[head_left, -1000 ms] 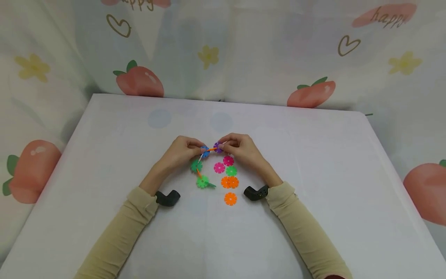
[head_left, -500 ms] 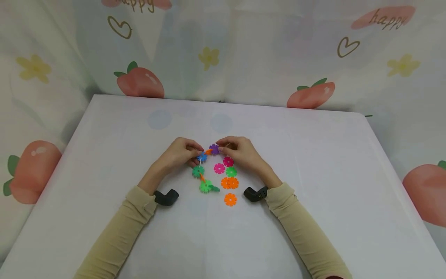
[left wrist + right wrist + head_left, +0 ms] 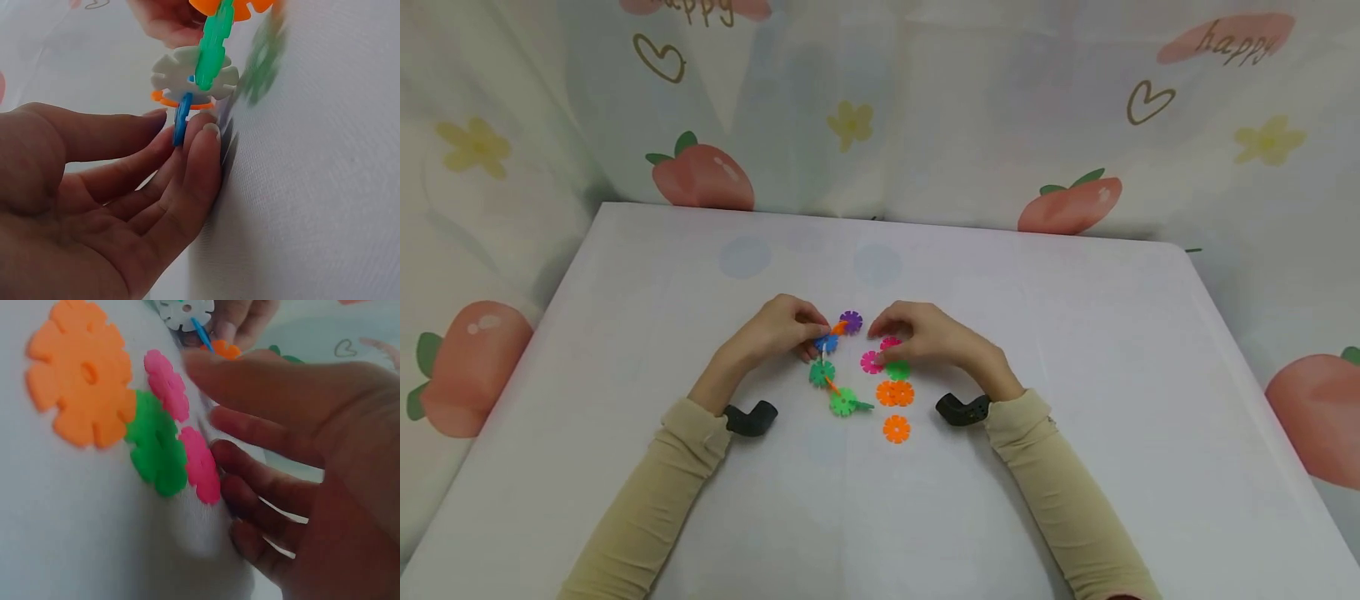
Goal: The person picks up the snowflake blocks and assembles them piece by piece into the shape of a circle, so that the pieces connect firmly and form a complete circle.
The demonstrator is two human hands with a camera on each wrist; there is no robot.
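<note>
My left hand [image 3: 778, 327] holds the blue notched plastic disc [image 3: 181, 120] of a linked chain between thumb and fingers. From it the chain runs through a white disc [image 3: 194, 74] and a teal disc [image 3: 822, 373] down to a bright green disc [image 3: 843, 402]. At its upper end, an orange disc [image 3: 839, 329] joins a purple disc [image 3: 851, 322]. My right hand [image 3: 928, 333] holds nothing and hovers with bent, spread fingers over loose discs. Its thumb overlaps a pink disc [image 3: 871, 362], beside a darker pink disc [image 3: 203, 465] and a green disc [image 3: 156, 444].
Two overlapping orange discs [image 3: 895, 392] and a single orange disc [image 3: 897, 429] lie nearer the front on the white tabletop [image 3: 1075, 350]. Black wrist-worn devices [image 3: 752, 418] sit at both cuffs. A fruit-patterned curtain [image 3: 940, 100] hangs behind the table.
My right hand has let go of the purple disc and moved right and toward me over the pink discs. The left hand has shifted slightly left and nearer with the chain.
</note>
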